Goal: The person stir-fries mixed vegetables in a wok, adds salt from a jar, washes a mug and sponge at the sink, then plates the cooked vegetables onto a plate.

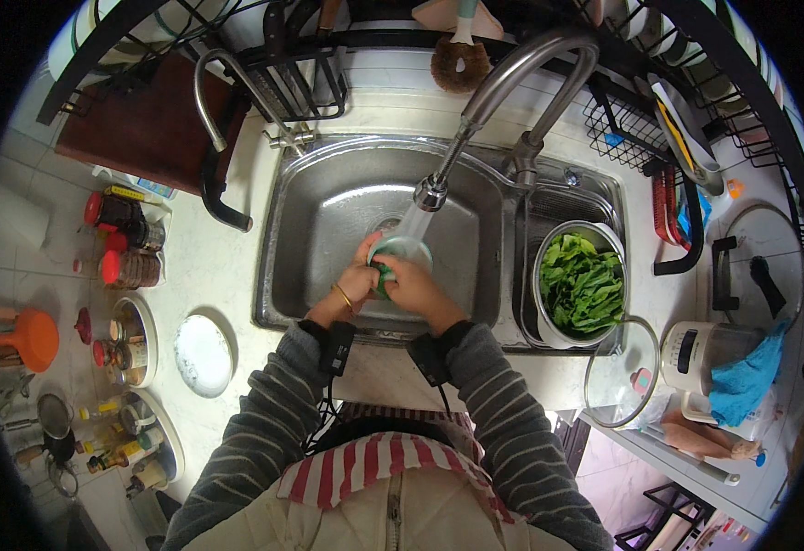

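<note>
Over the large basin of the steel sink (305,227), both my hands are at a small bowl with a green rim (410,246). My left hand (358,281) grips the bowl from its left side. On the right, my right hand (412,286) reaches across the rim, its fingers bent against the bowl's inner left side. Something green shows between my fingers; whether it is the bowl's wall or a separate thing is unclear. Water (416,222) runs from the pull-down faucet head (430,193) into the bowl.
A pot (544,324) of leafy greens (581,286) stands in the small right basin. Beside it a glass lid (615,386) leans near a white appliance (684,355). Left of the sink are a white plate (203,355) and red-lidded jars (130,268). A second thin faucet (209,103) arches at back left.
</note>
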Demonstrator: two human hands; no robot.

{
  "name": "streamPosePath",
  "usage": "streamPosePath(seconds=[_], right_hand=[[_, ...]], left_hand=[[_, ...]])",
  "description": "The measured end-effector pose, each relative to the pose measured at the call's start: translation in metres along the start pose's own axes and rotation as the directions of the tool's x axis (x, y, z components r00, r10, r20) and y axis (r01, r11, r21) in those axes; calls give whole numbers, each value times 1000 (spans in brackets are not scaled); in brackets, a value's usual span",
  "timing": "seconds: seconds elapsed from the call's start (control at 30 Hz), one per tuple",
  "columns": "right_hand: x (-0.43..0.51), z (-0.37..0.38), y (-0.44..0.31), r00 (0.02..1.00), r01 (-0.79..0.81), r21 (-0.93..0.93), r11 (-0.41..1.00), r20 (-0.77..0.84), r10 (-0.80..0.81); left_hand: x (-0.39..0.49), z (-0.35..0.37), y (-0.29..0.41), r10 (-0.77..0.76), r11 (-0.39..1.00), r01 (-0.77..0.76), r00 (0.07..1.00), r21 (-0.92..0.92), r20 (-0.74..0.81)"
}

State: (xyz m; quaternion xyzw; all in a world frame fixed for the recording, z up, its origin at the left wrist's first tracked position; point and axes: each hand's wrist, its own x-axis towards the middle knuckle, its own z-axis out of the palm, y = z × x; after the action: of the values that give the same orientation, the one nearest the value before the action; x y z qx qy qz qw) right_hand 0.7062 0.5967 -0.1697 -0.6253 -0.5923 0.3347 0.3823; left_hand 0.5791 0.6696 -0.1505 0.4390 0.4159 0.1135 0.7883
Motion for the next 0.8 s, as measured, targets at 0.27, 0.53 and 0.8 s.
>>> streamPosePath(seconds=[0.27,0.53,0.8], right_hand=[[4,-2,-15,997,44,-611,791,-21,-72],[18,-7,-36,853,-380,-627,680,45,519],[13,-8,-3,903,-365,-75,928,214,372]], left_hand=[[-6,12,-8,-34,997,24,989,-69,-146],[28,3,-39,451,878,-424,889,224,-85],[9,-10,-40,280,958,-281,960,59,23]])
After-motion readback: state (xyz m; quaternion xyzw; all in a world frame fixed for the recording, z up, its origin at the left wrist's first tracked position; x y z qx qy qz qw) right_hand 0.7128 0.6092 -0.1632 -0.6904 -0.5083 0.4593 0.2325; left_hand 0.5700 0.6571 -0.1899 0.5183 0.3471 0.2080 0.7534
